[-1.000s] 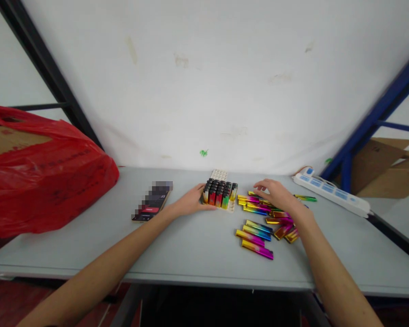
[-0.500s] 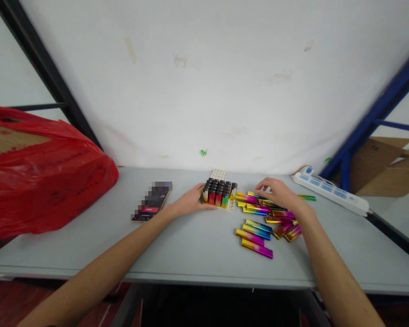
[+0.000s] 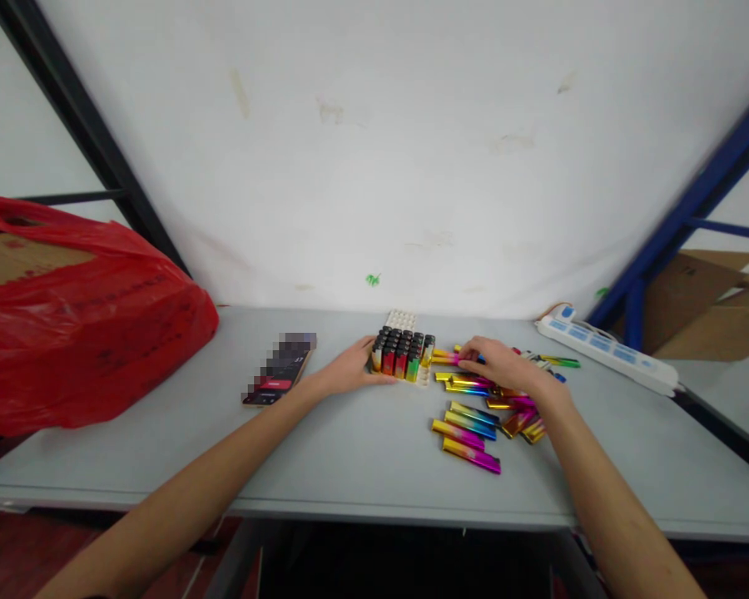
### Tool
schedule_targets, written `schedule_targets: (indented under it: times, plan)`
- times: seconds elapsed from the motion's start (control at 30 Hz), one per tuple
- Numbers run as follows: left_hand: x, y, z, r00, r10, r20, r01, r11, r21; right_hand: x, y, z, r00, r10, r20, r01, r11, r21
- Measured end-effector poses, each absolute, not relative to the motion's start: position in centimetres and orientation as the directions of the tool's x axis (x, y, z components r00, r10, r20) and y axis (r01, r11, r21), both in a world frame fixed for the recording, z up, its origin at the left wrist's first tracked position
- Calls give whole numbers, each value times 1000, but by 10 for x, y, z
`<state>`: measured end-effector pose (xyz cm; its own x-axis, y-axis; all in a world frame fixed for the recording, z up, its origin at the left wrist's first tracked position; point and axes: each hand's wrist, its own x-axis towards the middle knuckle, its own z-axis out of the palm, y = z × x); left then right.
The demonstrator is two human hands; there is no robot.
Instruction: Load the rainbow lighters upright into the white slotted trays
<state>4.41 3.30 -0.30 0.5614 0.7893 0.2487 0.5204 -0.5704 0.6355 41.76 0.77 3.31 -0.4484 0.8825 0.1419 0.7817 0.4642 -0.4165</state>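
Upright lighters with black tops stand in rows in a pale tray with round holes. My left hand grips the left side of this block, thumb and fingers around its near and far corners. To the right lies a loose pile of shiny lighters in yellow, pink and blue. Over the pile's far left part, my right hand has its fingers curled together at the right end of a yellow-and-pink lighter; the fingertips partly hide the contact. Several more lighters lie side by side nearer the front.
A phone lies left of my left hand. A large red plastic bag fills the table's left end. A white power strip runs along the right. Behind the tray is another pale holed piece, near the wall.
My right hand has moved slightly left and closed its fingers at the yellow-and-pink lighter, uncovering lighters behind it. My left hand and the tray have stayed in place.
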Motion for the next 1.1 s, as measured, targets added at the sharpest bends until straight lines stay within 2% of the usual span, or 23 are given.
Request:
schedule_targets:
  times: [0.37, 0.57, 0.7, 0.8, 0.93, 1.0, 1.1]
  plan:
    - [45, 32, -3, 564, 786, 254, 524, -578, 626, 417, 13, 39, -325, 862, 389, 716, 493, -494]
    - [45, 31, 0, 571, 782, 249, 528, -583, 617, 413, 16, 32, -194, 867, 459, 648, 464, -603]
    - [45, 31, 0, 568, 786, 245, 518, -573, 635, 405, 19, 28, -102, 905, 412, 522, 401, -753]
    - [45, 31, 0, 570, 784, 244, 513, -572, 640, 395, 18, 29, -110, 932, 346, 407, 360, -840]
    - [45, 31, -2, 573, 780, 251, 507, -578, 639, 377, 10, 32, -98, 970, 223, 173, 238, -956]
    - [45, 32, -2, 574, 780, 250, 507, -579, 639, 369, 7, 32, -127, 979, 158, 59, 166, -984]
    - [45, 32, -3, 575, 778, 253, 510, -583, 632, 359, 4, 32, -199, 969, 148, -27, 146, -989]
